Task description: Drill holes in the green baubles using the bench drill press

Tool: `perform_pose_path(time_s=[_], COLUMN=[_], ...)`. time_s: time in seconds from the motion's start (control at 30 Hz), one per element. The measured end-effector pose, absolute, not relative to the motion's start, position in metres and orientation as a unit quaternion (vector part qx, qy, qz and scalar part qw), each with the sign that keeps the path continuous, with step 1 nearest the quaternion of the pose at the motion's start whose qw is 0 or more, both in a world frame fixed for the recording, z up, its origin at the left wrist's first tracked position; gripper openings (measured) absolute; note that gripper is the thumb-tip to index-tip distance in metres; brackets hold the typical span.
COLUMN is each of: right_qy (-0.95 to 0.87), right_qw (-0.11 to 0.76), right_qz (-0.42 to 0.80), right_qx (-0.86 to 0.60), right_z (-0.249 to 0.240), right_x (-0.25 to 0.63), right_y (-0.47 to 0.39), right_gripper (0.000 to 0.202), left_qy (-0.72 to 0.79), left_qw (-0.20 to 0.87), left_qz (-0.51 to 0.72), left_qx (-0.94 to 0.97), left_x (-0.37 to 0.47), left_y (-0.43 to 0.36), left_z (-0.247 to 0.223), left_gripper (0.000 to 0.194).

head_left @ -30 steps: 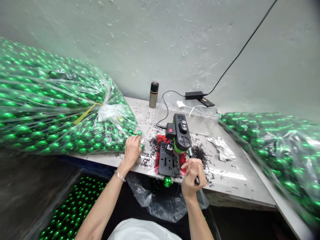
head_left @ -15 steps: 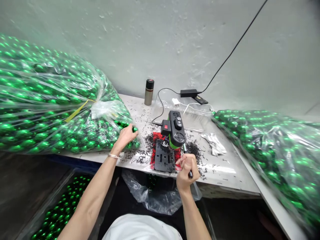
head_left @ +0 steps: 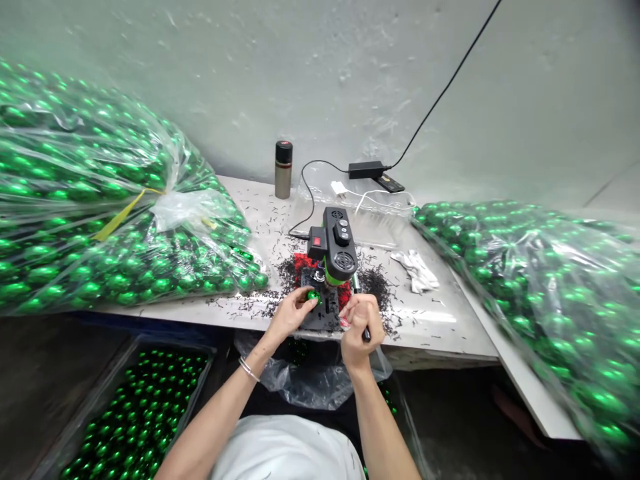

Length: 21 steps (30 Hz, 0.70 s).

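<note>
Your left hand [head_left: 291, 315] pinches a ball [head_left: 313, 295] over the plate [head_left: 323, 323], your right hand [head_left: 362, 328], apart from it, is clamped on the lever [head_left: 356, 284], press [head_left: 340, 240] just beyond both; pulling early with your left this close could nip it or crush a crooked ball.

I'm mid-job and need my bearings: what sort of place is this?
Likely a small workshop: a lever machine stands on the table amid black scraps, between big clear bags of green balls.

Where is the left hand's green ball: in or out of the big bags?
Out: the left hand pinches the green ball by the black machine, apart from the left bag and right bag.
</note>
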State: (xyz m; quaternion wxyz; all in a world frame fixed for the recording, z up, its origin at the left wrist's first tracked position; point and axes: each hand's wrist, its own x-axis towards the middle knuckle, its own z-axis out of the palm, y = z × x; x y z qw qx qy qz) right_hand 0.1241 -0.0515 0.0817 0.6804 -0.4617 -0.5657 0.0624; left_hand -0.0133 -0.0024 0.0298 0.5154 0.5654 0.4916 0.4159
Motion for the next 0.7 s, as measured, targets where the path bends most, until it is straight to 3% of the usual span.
perform_pose_path(time_s=[0.27, 0.5, 0.7], right_qy=[-0.563, -0.583, -0.609], right_qw=[0.678, 0.666, 0.671], right_qz=[0.069, 0.044, 0.018], right_qx=[-0.467, -0.464, -0.422], right_z=[0.082, 0.089, 0.063], right_x=[0.122, 0.122, 0.127], right_y=[-0.053, -0.056, -0.05], right_gripper=[0.026, 0.029, 0.028], left_qy=[0.497, 0.492, 0.497], left_qw=[0.252, 0.206, 0.206], left_qz=[0.372, 0.389, 0.388], left_qx=[0.742, 0.751, 0.748], left_x=[-0.007, -0.001, 0.0], left_y=[0.0, 0.002, 0.002], left_z=[0.024, 0.012, 0.008], left_gripper=[0.033, 0.033, 0.031])
